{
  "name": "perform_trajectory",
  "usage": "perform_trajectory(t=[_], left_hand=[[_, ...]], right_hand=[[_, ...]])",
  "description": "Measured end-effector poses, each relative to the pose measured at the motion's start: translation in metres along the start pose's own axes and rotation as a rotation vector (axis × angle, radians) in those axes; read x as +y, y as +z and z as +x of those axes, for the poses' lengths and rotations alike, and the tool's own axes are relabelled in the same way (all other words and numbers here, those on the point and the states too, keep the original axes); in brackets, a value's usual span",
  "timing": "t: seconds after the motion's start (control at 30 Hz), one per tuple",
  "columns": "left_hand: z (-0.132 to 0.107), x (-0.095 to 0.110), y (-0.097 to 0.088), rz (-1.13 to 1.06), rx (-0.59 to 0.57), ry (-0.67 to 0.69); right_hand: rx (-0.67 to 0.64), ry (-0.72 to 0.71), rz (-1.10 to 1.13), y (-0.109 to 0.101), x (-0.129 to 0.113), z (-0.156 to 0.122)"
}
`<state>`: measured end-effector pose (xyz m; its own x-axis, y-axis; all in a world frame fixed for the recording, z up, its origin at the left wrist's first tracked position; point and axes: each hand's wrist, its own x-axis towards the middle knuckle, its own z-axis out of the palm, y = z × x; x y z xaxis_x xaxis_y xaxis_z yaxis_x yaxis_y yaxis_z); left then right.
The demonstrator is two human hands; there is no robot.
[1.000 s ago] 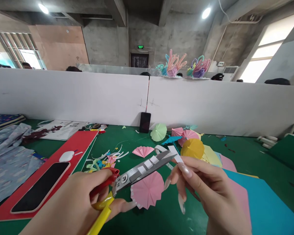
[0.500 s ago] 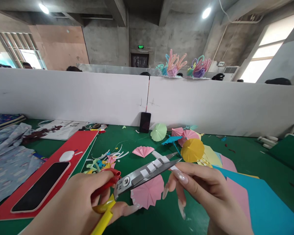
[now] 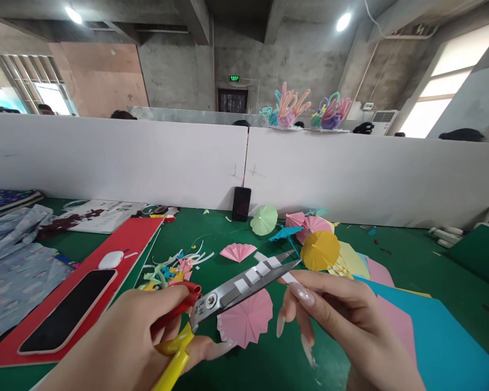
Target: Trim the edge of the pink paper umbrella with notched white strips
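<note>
My left hand (image 3: pixel 142 320) is closed around a pair of scissors (image 3: pixel 211 300) with red and yellow handles. The blades point right and slightly up, a little apart at the tips. Several small white pieces (image 3: pixel 253 275) lie in a row along the blades. Beside the tips, my right hand (image 3: pixel 338 320) pinches a small white strip (image 3: pixel 287 278) between thumb and index finger, the other fingers hanging loose. On the table below the blades lies a round pleated pink paper (image 3: pixel 246 320). A folded pink paper fan (image 3: pixel 238 251) sits just beyond the scissors.
Small paper umbrellas in yellow (image 3: pixel 320 250), green (image 3: pixel 264 219) and blue (image 3: pixel 284 233) stand ahead. Coloured paper sheets (image 3: pixel 444 326) lie right. Paper scraps (image 3: pixel 167 274) are left of centre. A phone (image 3: pixel 69 310) rests on a red board (image 3: pixel 136 239); another phone (image 3: pixel 241 204) leans on a white partition (image 3: pixel 146 157).
The scissors have tilted up very slightly. My right hand has eased slightly away from the tips, and more of the white strip shows. Its loose fingers have shifted a little.
</note>
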<state>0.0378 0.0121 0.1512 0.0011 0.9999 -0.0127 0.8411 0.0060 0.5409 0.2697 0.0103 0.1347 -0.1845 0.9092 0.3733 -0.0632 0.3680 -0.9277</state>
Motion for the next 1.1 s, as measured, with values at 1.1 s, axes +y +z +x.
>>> perform_trajectory(t=[1.1], left_hand=[[0.003,-0.015,-0.014,0.088,-0.1,-0.105]], right_hand=[[0.162,-0.048,-0.059,-0.016,-0.001,-0.008]])
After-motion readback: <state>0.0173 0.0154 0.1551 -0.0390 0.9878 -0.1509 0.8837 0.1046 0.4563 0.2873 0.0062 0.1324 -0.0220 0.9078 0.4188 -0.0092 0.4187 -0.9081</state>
